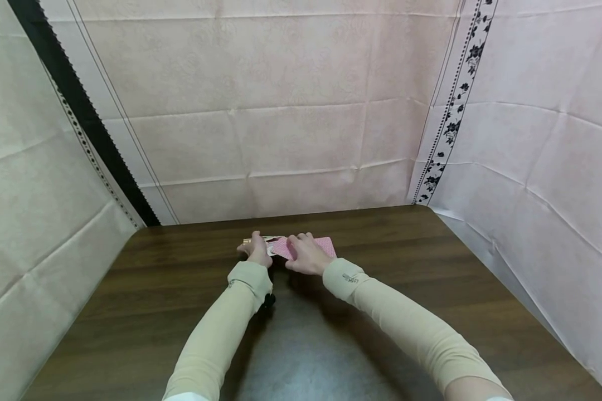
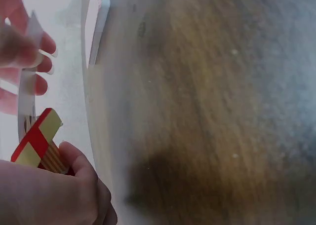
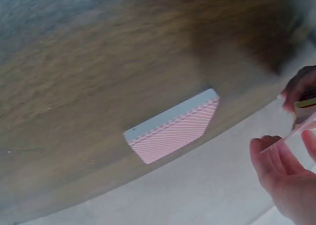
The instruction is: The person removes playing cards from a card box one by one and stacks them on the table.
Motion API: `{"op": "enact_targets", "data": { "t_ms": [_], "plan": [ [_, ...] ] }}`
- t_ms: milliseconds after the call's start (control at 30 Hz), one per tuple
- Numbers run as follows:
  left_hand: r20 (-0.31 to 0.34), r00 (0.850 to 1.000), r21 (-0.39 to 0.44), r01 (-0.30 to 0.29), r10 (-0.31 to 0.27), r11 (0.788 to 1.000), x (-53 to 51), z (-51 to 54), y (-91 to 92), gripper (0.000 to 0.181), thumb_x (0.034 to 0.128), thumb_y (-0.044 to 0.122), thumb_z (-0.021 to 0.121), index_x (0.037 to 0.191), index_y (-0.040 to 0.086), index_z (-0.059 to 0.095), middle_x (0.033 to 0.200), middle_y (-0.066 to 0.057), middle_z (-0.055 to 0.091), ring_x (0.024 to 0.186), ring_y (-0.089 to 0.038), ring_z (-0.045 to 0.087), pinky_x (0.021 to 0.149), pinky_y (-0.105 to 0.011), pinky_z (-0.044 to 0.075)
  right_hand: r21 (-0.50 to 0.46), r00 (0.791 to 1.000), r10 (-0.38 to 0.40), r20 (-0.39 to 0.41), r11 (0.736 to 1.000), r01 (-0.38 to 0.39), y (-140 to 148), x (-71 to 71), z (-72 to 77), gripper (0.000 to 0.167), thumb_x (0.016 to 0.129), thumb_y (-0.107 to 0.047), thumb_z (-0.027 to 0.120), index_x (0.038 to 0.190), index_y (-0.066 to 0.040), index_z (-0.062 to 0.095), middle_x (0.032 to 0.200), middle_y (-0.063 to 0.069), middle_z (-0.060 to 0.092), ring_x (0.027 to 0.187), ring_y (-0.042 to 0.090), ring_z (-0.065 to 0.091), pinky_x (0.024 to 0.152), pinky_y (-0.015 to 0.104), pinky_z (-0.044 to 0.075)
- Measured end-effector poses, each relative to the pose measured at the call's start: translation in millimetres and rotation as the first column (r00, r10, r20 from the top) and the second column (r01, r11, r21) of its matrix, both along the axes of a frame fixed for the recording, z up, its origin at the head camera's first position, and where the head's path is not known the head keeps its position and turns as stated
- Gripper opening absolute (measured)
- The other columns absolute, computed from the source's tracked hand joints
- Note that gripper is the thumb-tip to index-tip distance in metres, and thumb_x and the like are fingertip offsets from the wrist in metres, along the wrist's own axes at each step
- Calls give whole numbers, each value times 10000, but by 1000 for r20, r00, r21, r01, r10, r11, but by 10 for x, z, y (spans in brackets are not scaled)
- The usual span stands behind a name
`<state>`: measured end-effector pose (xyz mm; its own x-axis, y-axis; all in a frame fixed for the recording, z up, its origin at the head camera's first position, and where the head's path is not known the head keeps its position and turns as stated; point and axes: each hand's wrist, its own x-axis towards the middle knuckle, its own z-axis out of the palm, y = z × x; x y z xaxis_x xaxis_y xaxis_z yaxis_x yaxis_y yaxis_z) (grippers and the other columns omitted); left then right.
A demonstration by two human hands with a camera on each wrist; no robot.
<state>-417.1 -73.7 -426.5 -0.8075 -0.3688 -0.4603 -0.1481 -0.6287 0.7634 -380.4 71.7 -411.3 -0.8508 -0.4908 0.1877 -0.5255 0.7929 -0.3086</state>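
A person leans two forearms in cream sleeves (image 1: 205, 340) over a brown wooden surface (image 1: 406, 245), both hands close together near its far edge. The left hand (image 1: 257, 250) grips a small red-and-yellow object (image 2: 37, 138), striped along one side, its fingers curled round it; exactly what the object is cannot be told. The right hand (image 1: 308, 255) holds a thin card (image 2: 25, 94) between its fingers and thumb, and the card's near end reaches the red-and-yellow object, though whether it slips inside or merely touches cannot be made out. Just beside the right hand, a deck of cards (image 3: 173, 141) with pink patterned backs lies flat on the surface. Pale creased cloth (image 1: 291, 139) hangs behind, with a black band (image 1: 90, 122) at the left and a floral strip (image 1: 451, 128) at the right.
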Motion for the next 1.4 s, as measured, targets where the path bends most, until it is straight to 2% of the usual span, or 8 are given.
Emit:
{"op": "enact_targets", "data": {
  "t_ms": [233,333,433,600,733,967,1200,1400],
  "plan": [
    [10,999,20,-39,39,999,-29,-3,-32,892,965,239,454,1497,180,-259,1620,-82,-122,1494,-226,9,1227,-383,100,34,996,1,-93,999,2,74,-35,-55,472,831,-283,647,1251,-112,512,1242,136,549,1169,290,460,951,421,472],
    [13,999,32,-39,39,999,-40,0,-49,897,963,243,453,1494,182,-268,1618,-77,-133,1486,-226,36,1225,-372,108,-8,985,-70,-157,998,70,131,-82,-93,465,820,-277,664,1229,-108,523,1216,153,558,1124,304,473,901,451,474],
    [14,1000,36,-25,25,999,-49,4,-53,907,963,244,449,1485,183,-290,1614,-72,-160,1480,-220,40,1223,-360,111,-81,966,-178,-190,983,165,194,-137,-137,397,806,-257,666,1139,-79,546,1129,179,572,1041,329,487,845,471,469],
    [18,1000,21,-23,22,1000,-51,12,-37,878,955,238,468,1506,175,-214,1618,-96,-85,1464,-225,98,1213,-356,149,-132,928,-347,-134,935,330,280,-219,-216,319,807,-250,640,1037,-54,540,1012,197,573,965,360,506,811,472,466],
    [15,999,3,-28,28,1000,-46,13,-29,857,942,224,487,1507,167,-155,1612,-120,-10,1454,-235,138,1206,-344,169,-90,900,-428,-87,903,421,317,-251,-258,372,827,-292,641,1092,-49,546,1015,208,579,974,382,521,807,496,473],
    [15,1000,-11,20,-20,1000,-46,0,-22,929,945,232,479,1492,179,-270,1622,-110,-97,1478,-230,92,1216,-341,138,37,856,-511,-82,856,515,320,-253,-276,538,868,-402,617,1214,5,546,1115,243,614,1054,409,520,875,525,452],
    [18,1000,-16,10,-10,1000,-46,9,-20,888,932,216,497,1504,172,-181,1608,-134,20,1415,-246,222,1187,-326,213,119,850,-525,-37,842,526,300,-250,-310,610,894,-438,603,1297,13,528,1206,226,614,1132,403,502,936,529,432],
    [3,1000,-25,24,-24,999,-41,9,-8,914,932,209,498,1501,158,-214,1618,-125,-29,1462,-239,137,1210,-344,155,169,848,-528,-46,832,528,279,-265,-343,624,896,-446,592,1318,11,537,1216,211,627,1141,385,507,956,527,430]
  ]
}}
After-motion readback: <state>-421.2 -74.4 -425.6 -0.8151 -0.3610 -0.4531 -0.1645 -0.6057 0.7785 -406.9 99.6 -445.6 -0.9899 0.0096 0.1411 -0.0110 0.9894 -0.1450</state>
